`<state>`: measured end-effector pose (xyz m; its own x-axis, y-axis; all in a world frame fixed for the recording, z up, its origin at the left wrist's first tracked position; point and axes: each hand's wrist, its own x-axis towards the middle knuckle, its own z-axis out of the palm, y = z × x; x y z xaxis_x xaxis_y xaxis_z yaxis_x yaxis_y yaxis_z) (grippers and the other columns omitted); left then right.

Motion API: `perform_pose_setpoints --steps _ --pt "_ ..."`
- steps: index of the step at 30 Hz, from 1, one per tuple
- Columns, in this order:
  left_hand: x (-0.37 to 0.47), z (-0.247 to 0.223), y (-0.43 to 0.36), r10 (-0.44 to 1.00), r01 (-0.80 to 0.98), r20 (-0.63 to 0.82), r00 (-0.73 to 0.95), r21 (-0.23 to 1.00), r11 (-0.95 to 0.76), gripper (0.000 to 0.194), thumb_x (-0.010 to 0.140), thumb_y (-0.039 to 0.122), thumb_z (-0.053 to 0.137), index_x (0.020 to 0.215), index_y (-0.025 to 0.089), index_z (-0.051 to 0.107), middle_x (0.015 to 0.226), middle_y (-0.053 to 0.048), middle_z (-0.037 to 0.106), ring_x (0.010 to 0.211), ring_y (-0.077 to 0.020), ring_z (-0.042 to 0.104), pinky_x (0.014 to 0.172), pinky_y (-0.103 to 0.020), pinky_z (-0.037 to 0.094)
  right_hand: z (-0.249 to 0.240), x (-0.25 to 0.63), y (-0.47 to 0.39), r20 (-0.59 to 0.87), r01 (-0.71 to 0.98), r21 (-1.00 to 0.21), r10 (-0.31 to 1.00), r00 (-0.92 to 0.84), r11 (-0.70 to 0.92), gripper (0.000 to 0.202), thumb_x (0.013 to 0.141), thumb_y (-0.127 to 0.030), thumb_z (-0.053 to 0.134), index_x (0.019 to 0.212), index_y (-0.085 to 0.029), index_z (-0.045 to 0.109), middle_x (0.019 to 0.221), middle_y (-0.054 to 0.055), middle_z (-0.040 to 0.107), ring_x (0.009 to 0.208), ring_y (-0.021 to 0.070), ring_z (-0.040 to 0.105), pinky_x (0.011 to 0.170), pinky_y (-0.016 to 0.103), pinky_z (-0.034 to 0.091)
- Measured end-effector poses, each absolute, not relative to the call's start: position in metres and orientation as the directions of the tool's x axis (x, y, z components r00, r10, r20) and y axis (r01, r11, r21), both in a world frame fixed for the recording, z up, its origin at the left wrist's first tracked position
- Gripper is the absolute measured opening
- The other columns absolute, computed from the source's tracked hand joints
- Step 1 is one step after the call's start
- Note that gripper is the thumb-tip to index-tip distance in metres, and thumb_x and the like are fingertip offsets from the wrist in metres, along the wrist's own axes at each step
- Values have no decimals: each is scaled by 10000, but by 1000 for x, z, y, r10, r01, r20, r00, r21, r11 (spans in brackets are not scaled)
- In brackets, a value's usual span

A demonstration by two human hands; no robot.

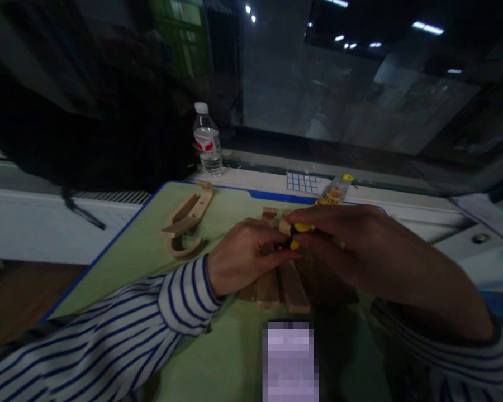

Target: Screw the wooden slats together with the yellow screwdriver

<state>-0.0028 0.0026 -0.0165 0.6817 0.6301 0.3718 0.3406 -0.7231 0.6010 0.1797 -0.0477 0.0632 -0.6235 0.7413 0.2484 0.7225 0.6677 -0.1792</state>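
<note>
My right hand (352, 245) is closed on a small yellow-and-black handle (302, 228), which looks like a short screwdriver; its tip is hidden. From the other side my left hand (247, 251) is closed, thumb and fingers pinched at the dark end of that tool, and what they hold is hidden. Below both hands lie wooden bars, with one wooden bar (295, 287) and another wooden bar (268, 290) side by side. A small wooden block (284, 225) shows between the hands, just behind the fingers.
Curved wooden parts (186, 218) rest on the green table (184, 357) at the left. A phone (290, 363) with a lit screen lies near me. A water bottle (208, 142) stands on the window sill, with a clear bag (334, 191) of small yellow items by the table's far edge.
</note>
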Motion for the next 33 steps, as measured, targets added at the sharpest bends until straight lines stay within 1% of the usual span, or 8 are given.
perform_pose_setpoints --steps 7,12,18,25,29,31,33 --pt "-4 -17 6 591 279 343 730 640 -716 219 873 319 551 948 177 701 833 -26 699 759 -118 630 723 -218 471 64 178 -49 226 751 -155 763 -606 642 246 895 -186 488 1111 -186 606 1102 41 676 978 173 630 848 296 479" --pt "-5 -16 7 583 273 322 746 651 -709 226 881 316 536 962 175 694 842 -29 699 761 -122 631 728 -230 472 63 177 -49 260 756 -138 760 -596 640 232 912 -240 476 1085 -191 624 1076 43 687 957 176 640 837 298 483" --pt "-5 -16 9 553 244 301 777 666 -705 224 891 296 523 983 170 684 875 -37 698 797 -130 632 764 -242 470 62 178 -48 258 756 -119 755 -603 644 277 928 -281 453 1139 -185 605 1122 58 674 992 189 631 847 313 485" --pt "-6 -15 10 533 221 290 795 681 -699 222 903 279 501 990 182 680 918 -33 702 833 -133 633 778 -236 457 63 175 -49 262 754 -136 758 -598 642 263 942 -310 430 1068 -182 621 1062 50 688 965 183 636 829 304 483" --pt "-6 -15 11 537 237 272 798 679 -695 234 903 296 498 980 171 680 904 -38 700 818 -137 630 779 -240 454 60 177 -47 275 755 -145 760 -590 639 269 936 -312 442 1107 -186 607 1090 40 683 945 174 642 799 295 491" --pt "-6 -15 11 527 231 280 803 668 -707 233 905 290 493 958 160 679 897 -40 697 818 -137 627 773 -237 449 60 179 -48 262 743 -167 755 -601 649 304 931 -319 455 1173 -179 573 1153 33 659 1009 163 619 838 282 481" --pt "-6 -15 11 518 229 285 807 657 -719 235 910 284 484 944 148 674 888 -39 691 815 -135 622 765 -236 444 60 182 -49 265 728 -185 747 -610 660 358 920 -293 482 1251 -162 519 1230 29 619 1090 144 576 911 260 448"
